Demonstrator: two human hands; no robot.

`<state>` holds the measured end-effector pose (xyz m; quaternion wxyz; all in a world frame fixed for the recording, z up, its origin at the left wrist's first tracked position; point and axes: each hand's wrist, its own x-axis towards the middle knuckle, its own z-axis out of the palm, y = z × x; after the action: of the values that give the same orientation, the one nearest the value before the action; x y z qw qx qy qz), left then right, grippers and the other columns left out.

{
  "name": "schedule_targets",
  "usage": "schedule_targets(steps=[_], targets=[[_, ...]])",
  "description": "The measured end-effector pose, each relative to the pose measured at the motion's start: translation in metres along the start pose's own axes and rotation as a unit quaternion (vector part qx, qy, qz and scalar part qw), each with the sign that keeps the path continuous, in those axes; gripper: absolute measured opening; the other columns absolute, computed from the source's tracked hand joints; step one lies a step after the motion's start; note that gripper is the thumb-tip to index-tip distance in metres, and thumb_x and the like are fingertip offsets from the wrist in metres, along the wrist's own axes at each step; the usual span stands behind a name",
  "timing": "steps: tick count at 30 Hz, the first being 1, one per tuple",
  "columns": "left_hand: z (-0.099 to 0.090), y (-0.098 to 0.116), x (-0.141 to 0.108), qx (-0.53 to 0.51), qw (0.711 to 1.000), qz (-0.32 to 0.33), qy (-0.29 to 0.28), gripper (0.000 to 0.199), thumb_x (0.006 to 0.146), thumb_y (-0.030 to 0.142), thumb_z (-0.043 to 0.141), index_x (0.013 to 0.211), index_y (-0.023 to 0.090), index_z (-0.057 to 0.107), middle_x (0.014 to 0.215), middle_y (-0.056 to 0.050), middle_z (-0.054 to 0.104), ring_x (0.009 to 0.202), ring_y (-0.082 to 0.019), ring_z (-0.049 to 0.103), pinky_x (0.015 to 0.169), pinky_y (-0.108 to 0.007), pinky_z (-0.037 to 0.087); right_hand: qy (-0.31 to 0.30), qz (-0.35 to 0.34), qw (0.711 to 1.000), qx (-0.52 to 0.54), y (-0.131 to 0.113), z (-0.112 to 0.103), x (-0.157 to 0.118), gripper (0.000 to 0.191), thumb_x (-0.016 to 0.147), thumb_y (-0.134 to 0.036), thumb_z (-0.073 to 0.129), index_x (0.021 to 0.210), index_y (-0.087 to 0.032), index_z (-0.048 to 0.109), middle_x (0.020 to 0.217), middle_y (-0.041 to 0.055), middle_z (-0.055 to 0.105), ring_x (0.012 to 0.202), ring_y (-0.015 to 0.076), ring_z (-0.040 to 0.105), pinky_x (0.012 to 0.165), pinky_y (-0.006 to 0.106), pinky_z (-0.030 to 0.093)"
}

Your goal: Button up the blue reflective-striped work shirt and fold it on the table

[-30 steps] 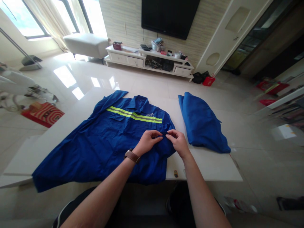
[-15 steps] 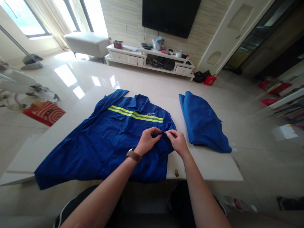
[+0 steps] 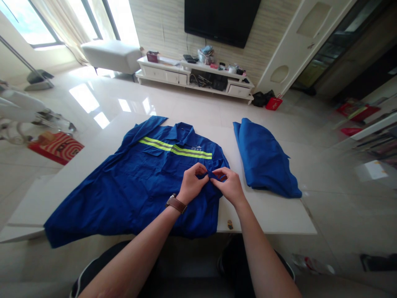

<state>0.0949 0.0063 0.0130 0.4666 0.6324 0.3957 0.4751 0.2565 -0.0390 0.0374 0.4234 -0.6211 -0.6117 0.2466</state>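
A blue work jacket (image 3: pixel 130 198) with a yellow-and-grey reflective stripe lies spread, front up, on a white table (image 3: pixel 266 215). Its collar points away from me. My left hand (image 3: pixel 194 180), a brown-strapped watch on its wrist, pinches a small fold of blue cloth over the jacket's right side. My right hand (image 3: pixel 228 184) grips the same bit of cloth from the other side, fingertips almost touching those of the left. The cloth looks like part of the sleeve, perhaps its cuff; my fingers cover much of it.
A folded blue garment (image 3: pixel 263 161) lies on the table to the right. Near the front edge is a small yellowish sticker-like patch (image 3: pixel 230 224). Beyond the table stand a low white TV cabinet (image 3: pixel 161 74) and a pale bench (image 3: pixel 111 56). A red box (image 3: pixel 56 147) sits at the left.
Both hands stay at the same spot on the jacket. My right fingers have shifted their grip, and more of the pinched cloth shows between the hands.
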Motion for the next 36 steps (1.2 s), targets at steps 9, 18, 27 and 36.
schedule_targets(steps=[9, 18, 27, 36], targets=[[-0.0006, 0.0002, 0.0010, 0.009, 1.000, -0.009, 0.013, 0.018, 0.076, 0.026, 0.076, 0.086, 0.019, 0.064, 0.075, 0.002, 0.063, 0.071, -0.013, 0.060, 0.068, -0.025, 0.048, 0.044, 0.078, 0.994, 0.062, 0.0029, 0.0011, 0.0021, 0.027, 0.082, -0.045, 0.069, 0.079, -0.019, 0.073, 0.075, 0.0041, 0.071, 0.067, 0.0192, 0.060, 0.065, 0.031, 0.048], [-0.0011, 0.0025, -0.0001, 0.027, 1.000, -0.003, 0.015, 0.015, 0.075, 0.027, 0.075, 0.083, 0.020, 0.064, 0.073, 0.002, 0.062, 0.069, -0.012, 0.059, 0.066, -0.025, 0.047, 0.017, 0.090, 0.992, 0.082, 0.0024, 0.0023, 0.0015, 0.023, 0.078, -0.041, 0.069, 0.079, -0.018, 0.075, 0.074, 0.0035, 0.071, 0.065, 0.0184, 0.059, 0.062, 0.030, 0.047], [-0.0011, 0.0026, 0.0007, 0.001, 1.000, -0.010, -0.018, 0.020, 0.076, 0.024, 0.073, 0.095, 0.018, 0.070, 0.073, 0.002, 0.062, 0.069, -0.012, 0.059, 0.068, -0.025, 0.047, 0.026, 0.107, 0.988, 0.111, 0.0040, 0.0031, 0.0024, 0.026, 0.074, -0.044, 0.074, 0.077, -0.019, 0.070, 0.073, 0.0029, 0.069, 0.068, 0.0180, 0.060, 0.066, 0.030, 0.049], [-0.0018, -0.0063, 0.0059, -0.045, 0.992, -0.071, -0.096, 0.025, 0.082, 0.033, 0.069, 0.102, 0.017, 0.074, 0.096, -0.005, 0.073, 0.091, -0.019, 0.065, 0.084, -0.030, 0.051, -0.011, 0.191, 0.946, 0.261, 0.0076, 0.0035, 0.0038, 0.038, 0.066, -0.051, 0.084, 0.080, -0.018, 0.071, 0.075, 0.0029, 0.072, 0.070, 0.0183, 0.064, 0.066, 0.029, 0.052]])
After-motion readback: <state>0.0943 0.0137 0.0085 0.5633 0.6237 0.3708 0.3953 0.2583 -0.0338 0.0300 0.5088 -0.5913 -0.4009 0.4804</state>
